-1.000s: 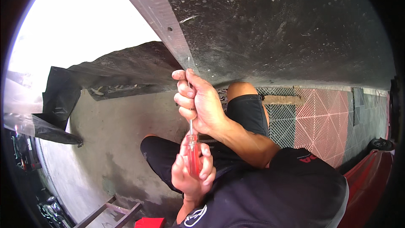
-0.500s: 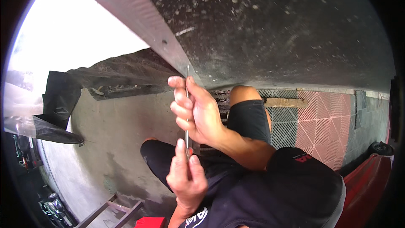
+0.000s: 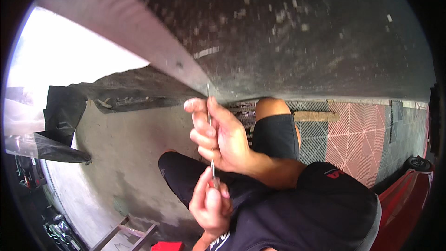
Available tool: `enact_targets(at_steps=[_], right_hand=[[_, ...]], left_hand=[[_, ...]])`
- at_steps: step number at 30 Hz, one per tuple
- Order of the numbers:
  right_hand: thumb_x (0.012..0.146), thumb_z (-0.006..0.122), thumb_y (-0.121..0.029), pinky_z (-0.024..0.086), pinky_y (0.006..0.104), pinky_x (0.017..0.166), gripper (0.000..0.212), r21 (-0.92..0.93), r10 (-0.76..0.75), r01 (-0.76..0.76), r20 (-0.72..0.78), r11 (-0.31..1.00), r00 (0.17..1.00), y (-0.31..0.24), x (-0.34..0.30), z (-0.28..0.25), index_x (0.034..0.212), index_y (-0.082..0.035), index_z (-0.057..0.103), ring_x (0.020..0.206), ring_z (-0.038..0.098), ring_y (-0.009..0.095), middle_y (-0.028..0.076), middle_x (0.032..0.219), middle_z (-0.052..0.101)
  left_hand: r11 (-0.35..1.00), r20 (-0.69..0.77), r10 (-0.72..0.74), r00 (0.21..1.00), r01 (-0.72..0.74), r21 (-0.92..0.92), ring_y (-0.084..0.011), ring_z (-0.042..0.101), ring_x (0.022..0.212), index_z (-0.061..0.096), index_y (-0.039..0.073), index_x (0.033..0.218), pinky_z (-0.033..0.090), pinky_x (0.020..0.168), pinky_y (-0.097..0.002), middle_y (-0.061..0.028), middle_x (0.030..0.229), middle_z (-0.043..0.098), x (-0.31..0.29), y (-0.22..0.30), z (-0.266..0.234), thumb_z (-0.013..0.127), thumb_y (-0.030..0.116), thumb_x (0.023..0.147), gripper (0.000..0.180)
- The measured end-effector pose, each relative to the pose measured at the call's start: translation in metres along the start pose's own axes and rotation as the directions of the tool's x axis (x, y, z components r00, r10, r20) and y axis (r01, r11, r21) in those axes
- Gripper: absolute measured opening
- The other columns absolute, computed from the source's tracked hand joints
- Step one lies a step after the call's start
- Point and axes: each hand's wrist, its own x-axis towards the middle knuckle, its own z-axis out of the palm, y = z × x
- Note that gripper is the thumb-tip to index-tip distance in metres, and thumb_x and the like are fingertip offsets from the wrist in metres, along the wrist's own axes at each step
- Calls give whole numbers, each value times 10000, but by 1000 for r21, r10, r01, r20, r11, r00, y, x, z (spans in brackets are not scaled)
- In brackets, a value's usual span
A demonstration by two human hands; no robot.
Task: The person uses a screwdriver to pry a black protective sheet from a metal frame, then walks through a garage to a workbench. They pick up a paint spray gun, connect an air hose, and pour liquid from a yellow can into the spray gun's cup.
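A thin screwdriver (image 3: 213,166) with a red handle (image 3: 214,184) stands nearly upright in front of me, its bright shaft crossing both hands. My left hand (image 3: 211,207) is below, its fingers and thumb closed round the handle. Higher up, my right hand (image 3: 220,137) pinches the shaft between thumb and fingers, its other fingers curled. The tip lies over the lower end of a pale grey strip (image 3: 153,42), which edges a dark speckled panel (image 3: 297,42). Whether the tip touches the strip I cannot tell; the picture is smeared there.
Black plastic sheeting (image 3: 62,111) hangs at the left above a grey concrete floor (image 3: 125,139). A metal frame (image 3: 132,234) and a red object (image 3: 167,246) are near the lower edge. Grey and red slotted floor tiles (image 3: 353,135) and a red vehicle-like body (image 3: 404,204) lie to the right.
The whole view has shifted, so panel, strip and hands sit lower in the picture. My left fingers have rolled on the handle, and the shaft leans slightly more.
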Motion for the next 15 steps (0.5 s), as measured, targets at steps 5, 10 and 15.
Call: enact_targets(at_steps=[5, 10, 15], right_hand=[[1131, 353, -496, 152, 223, 382, 475, -44, -33, 32, -29, 999, 999, 5, 6, -2, 1219, -93, 589, 498, 221, 47, -69, 686, 330], [1135, 352, -420, 145, 226, 397, 419, -11, -34, 34, -32, 999, 999, -1, 13, 9, 1183, -72, 581, 495, 215, 43, -76, 685, 328], [1132, 350, -374, 121, 216, 372, 363, -96, -66, 60, -56, 994, 996, -7, 10, 4, 1138, -89, 575, 477, 195, 37, -88, 671, 301]], left_hand=[[157, 498, 491, 715, -635, 756, -287, 648, 683, 546, -125, 1408, 566, 610, -360, -188, 912, 676, 26, 5, -11, 583, -155, 819, 590], [790, 247, 293, 924, -379, 481, -164, 594, 625, 474, -73, 1479, 487, 512, -269, -148, 1004, 670, 10, 16, -7, 612, -42, 929, 568], [621, 507, -177, 843, 496, -608, -93, 409, 466, 367, 44, 1524, 333, 343, -223, -132, 1007, 606, 22, -5, -17, 422, 437, 1107, 575]])
